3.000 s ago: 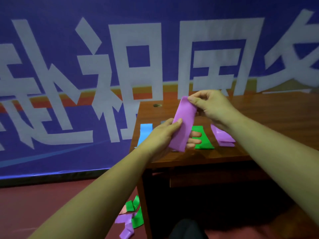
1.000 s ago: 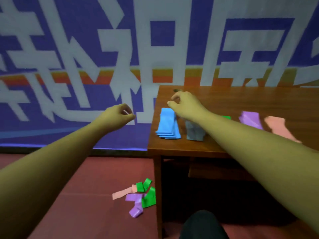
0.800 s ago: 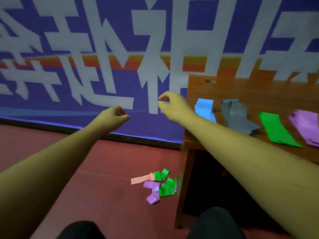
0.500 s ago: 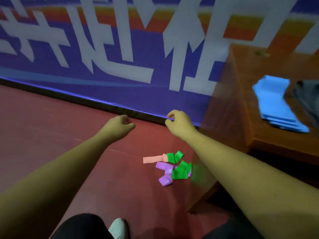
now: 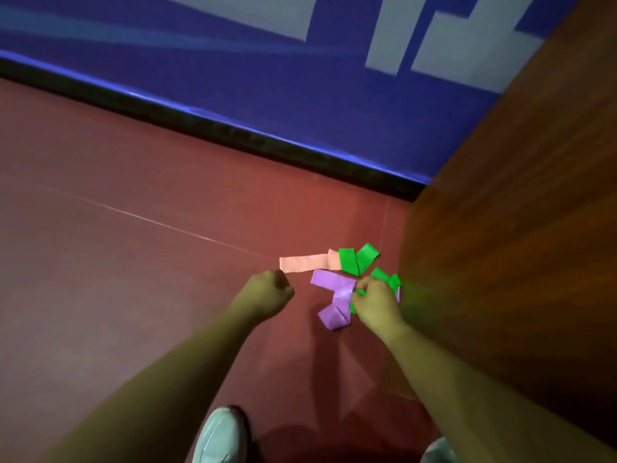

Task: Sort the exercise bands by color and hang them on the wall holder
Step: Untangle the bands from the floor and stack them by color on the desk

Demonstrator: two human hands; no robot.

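A small heap of exercise bands lies on the red floor beside the table. It holds a pink band, a folded green band and a crumpled purple band. My right hand is down on the heap, covering part of another green band. Its curled fingertips pinch the purple band at its crease. My left hand hovers as a closed fist just left of the heap, below the pink band's end, holding nothing. No wall holder is in view.
The wooden side of the table rises close on the right of the heap. A blue banner wall with a black baseboard runs behind. My two shoes stand at the bottom edge.
I left the purple band on the table, turned left and bent down. Both hands dropped to the floor heap, and my right hand has reached the purple band.
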